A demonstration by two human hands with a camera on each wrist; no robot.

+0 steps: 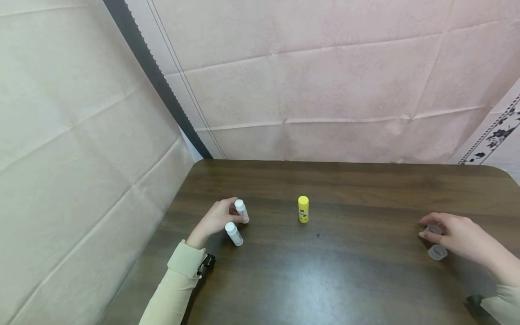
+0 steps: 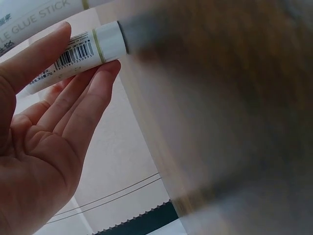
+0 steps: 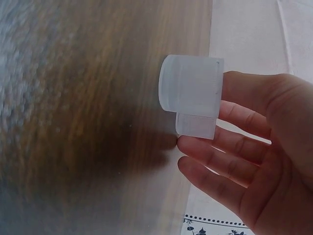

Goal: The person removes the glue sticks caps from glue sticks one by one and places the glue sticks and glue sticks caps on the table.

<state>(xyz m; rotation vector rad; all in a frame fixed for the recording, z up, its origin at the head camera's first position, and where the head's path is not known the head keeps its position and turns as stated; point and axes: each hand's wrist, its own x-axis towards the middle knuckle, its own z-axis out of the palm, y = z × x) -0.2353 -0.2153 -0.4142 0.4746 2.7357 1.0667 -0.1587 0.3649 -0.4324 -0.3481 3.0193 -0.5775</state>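
My left hand [image 1: 218, 215] pinches a white glue stick [image 1: 241, 209] between thumb and fingers, at the left of the table. A second white glue stick [image 1: 234, 234] stands just nearer, beside that hand. In the left wrist view, the held stick [image 2: 76, 54] shows a barcode, and the other stick [image 2: 39, 20] crosses the top corner. Far to the right, my right hand [image 1: 459, 232] has its thumb and fingers around a small translucent plastic cup [image 1: 434, 229]. Another translucent cup [image 1: 437, 253] sits nearer; in the right wrist view this cup [image 3: 193, 84] overlaps the held one [image 3: 195, 125].
A yellow glue stick [image 1: 303, 210] stands upright near the middle of the dark wooden table [image 1: 365, 194]. Pale cloth [image 1: 325, 90] hangs behind the table's far edge, and more cloth [image 1: 81, 149] covers the left side.
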